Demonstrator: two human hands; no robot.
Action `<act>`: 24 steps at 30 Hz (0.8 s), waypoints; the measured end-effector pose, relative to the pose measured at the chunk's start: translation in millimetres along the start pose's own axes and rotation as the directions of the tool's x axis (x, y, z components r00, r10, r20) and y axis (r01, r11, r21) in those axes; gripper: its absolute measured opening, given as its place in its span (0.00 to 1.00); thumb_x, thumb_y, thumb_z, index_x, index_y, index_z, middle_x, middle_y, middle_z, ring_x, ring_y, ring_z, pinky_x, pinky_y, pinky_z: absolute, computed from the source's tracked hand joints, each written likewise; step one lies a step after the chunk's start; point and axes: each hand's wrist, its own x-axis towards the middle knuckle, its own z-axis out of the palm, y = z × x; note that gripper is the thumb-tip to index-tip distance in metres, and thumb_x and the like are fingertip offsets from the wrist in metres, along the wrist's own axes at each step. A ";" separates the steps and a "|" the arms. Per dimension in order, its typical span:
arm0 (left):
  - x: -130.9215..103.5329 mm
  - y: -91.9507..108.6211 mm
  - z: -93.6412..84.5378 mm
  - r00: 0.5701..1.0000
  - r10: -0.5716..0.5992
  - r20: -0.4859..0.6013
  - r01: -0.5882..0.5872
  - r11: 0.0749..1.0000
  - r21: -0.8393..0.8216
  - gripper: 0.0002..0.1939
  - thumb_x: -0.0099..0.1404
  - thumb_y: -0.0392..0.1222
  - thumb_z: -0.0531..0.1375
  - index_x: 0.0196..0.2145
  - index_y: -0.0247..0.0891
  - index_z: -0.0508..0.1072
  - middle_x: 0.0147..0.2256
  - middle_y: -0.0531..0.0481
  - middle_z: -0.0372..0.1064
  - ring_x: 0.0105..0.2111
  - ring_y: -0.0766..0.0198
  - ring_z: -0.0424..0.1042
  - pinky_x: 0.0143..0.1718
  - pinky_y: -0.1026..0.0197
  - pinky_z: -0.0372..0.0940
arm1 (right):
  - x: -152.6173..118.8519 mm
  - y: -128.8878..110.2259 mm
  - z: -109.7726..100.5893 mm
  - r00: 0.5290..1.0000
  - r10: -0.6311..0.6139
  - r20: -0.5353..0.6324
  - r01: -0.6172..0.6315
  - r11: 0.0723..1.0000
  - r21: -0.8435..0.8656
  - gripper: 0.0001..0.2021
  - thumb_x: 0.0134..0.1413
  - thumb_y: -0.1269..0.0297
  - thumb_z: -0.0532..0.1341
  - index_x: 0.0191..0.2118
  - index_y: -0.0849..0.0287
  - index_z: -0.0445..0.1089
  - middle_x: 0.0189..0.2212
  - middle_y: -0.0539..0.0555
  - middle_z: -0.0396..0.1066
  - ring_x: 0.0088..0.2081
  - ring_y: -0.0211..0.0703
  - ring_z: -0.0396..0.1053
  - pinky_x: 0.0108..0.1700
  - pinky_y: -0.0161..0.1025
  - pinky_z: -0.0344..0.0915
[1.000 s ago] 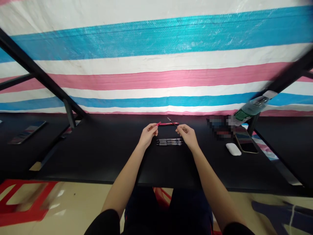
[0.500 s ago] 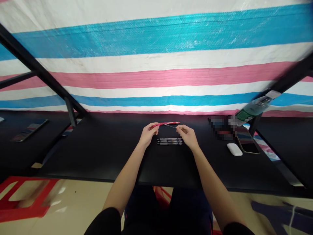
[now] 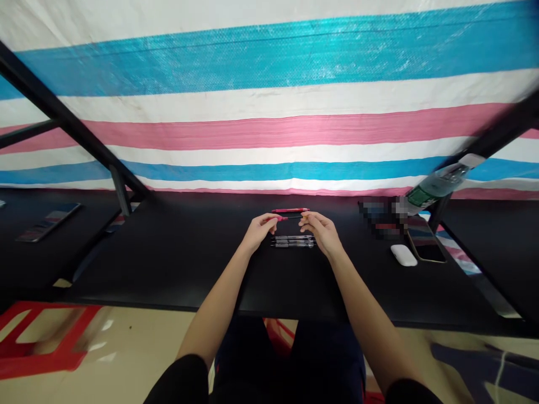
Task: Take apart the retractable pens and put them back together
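My left hand (image 3: 261,229) pinches a red pen part (image 3: 283,218) by its left end. A thin dark rod (image 3: 293,217) runs from this part to my right hand (image 3: 318,227), whose fingers are closed on its other end. Just behind them a red pen (image 3: 290,210) lies flat on the black table (image 3: 185,252). Several clear pens with dark tips (image 3: 293,241) lie side by side in front of the fingers, near my right hand.
At the right stand a clear bottle (image 3: 438,185), a phone (image 3: 425,241) and a white case (image 3: 403,255). Another phone (image 3: 49,223) lies on the left table. Black metal bars (image 3: 78,132) slope at both sides before a striped sheet (image 3: 269,134). A red stool (image 3: 50,359) is below left.
The red part and the dark rod now line up level, where the rod slanted before. They are a little nearer to me and apart from the red pen lying behind.
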 end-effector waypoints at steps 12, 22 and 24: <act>5.4 0.2 -4.5 0.983 -0.173 -0.059 0.133 0.898 -0.420 0.09 0.57 0.41 0.64 0.32 0.33 0.72 0.23 0.54 0.61 0.22 0.71 0.62 0.25 0.65 0.58 | 9.8 8.1 -35.7 0.888 -0.364 -0.282 0.020 0.642 -0.767 0.10 0.52 0.63 0.57 0.38 0.59 0.71 0.27 0.52 0.66 0.29 0.42 0.62 0.38 0.44 0.62; 4.6 2.7 -3.3 0.967 -0.249 -0.054 0.196 0.862 -0.468 0.09 0.57 0.39 0.65 0.31 0.34 0.69 0.26 0.53 0.66 0.24 0.72 0.65 0.28 0.66 0.61 | 6.6 27.0 -44.4 0.928 -0.316 -0.200 -0.114 0.271 -0.956 0.04 0.48 0.64 0.59 0.27 0.57 0.66 0.29 0.57 0.65 0.36 0.50 0.62 0.41 0.45 0.59; 5.8 0.6 -4.0 0.967 -0.248 -0.062 0.192 0.866 -0.461 0.09 0.56 0.39 0.66 0.31 0.34 0.69 0.27 0.52 0.68 0.24 0.71 0.66 0.28 0.66 0.61 | 7.8 21.2 -42.3 0.936 -0.259 -0.238 -0.109 0.429 -0.897 0.06 0.50 0.62 0.59 0.27 0.57 0.66 0.27 0.55 0.67 0.32 0.47 0.63 0.38 0.43 0.59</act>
